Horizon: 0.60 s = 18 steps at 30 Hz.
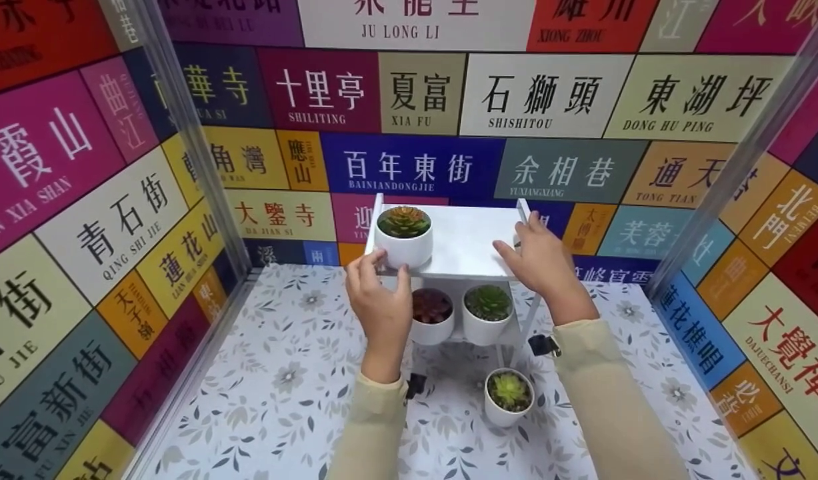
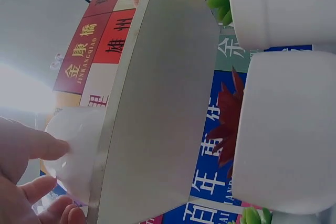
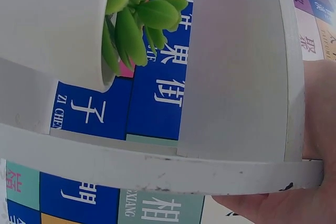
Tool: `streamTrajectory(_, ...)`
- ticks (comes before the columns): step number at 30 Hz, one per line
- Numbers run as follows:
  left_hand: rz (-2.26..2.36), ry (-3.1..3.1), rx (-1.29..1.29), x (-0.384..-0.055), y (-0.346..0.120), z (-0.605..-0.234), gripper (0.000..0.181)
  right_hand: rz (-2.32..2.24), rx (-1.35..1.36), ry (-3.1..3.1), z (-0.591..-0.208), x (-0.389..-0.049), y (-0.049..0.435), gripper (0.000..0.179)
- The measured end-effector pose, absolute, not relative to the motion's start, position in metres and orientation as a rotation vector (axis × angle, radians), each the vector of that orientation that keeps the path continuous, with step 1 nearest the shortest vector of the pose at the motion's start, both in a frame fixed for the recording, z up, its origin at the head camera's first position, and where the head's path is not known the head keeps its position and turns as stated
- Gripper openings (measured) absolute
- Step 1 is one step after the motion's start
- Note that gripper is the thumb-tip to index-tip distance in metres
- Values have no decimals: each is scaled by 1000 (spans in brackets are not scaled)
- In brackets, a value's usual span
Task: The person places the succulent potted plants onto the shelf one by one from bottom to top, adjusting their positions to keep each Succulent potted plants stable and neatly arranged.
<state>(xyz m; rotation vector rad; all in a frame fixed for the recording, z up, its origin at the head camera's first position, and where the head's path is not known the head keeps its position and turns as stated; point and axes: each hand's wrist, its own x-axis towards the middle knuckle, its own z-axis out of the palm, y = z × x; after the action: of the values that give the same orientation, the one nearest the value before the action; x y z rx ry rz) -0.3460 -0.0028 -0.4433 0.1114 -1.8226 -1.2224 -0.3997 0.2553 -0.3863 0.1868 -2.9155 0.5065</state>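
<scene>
A white shelf stand (image 1: pixel 472 243) with tiers stands on the patterned cloth. On its top board, at the left, sits a white pot with an orange-green succulent (image 1: pixel 404 233). My left hand (image 1: pixel 381 310) is at the pot's front, fingers and thumb loosely spread; in the left wrist view a fingertip overlaps the white pot (image 2: pixel 79 129). My right hand (image 1: pixel 545 257) grips the stand's right side rail, thumb over the board; its far fingers are hidden behind the rail (image 3: pixel 252 177). On the tier below are a dark red succulent (image 1: pixel 432 313) and a green succulent (image 1: pixel 489 310).
Lower down, toward the front, stands another white pot with a light green succulent (image 1: pixel 509 395). Walls covered in coloured panels with Chinese lettering (image 1: pixel 415 163) enclose the space at the back and sides. Floral cloth (image 1: pixel 289 380) covers the surface.
</scene>
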Motion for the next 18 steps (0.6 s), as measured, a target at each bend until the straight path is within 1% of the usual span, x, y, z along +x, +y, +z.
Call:
streamTrajectory(3, -1209, -1817, 113, -348, -6, -444, 25, 496, 178, -2923, -386, -400, 256, 88)
streamTrajectory(8, -1186, -1816, 97, -349, -7, -448, 13, 501, 163, -2918, -386, -401, 256, 88)
streamTrajectory(11, -1185, -1815, 67, -346, -7, -451, 11, 512, 157, -2915, -386, -402, 256, 89)
streamTrajectory(18, -1189, -1844, 3, -334, -6, -459, 14, 527, 158, -2925, -386, -402, 256, 91)
